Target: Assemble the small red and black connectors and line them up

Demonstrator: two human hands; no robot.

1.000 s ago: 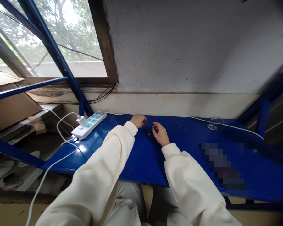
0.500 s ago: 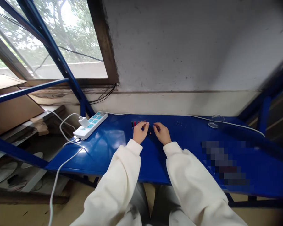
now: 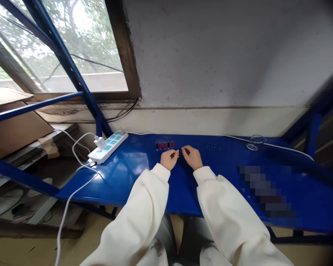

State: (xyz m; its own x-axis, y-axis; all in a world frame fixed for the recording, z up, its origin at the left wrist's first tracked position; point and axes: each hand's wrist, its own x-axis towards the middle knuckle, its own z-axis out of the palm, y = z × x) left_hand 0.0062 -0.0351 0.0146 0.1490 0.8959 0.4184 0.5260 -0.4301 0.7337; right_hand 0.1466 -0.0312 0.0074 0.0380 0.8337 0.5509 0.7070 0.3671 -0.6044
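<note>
Well, the shiny blue counter (image 3: 116,181) runs along a gray wall (image 3: 224,55), with a window (image 3: 94,44) at the left. Five little red and black pieces (image 3: 164,145) sit in a row on the counter, just past the left hand (image 3: 169,159). The right hand (image 3: 192,157) is close by, and both curl in (I can't tell if either grip holds something)

row of red and black pieces (image 3: 164,145) blocking just beyond my left hand (image 3: 170,159) | only a narrow gap separating my hands | leftward, bare tabletop (image 3: 138,153) giving me passage, power strip (image 3: 108,147) bounding it
</note>
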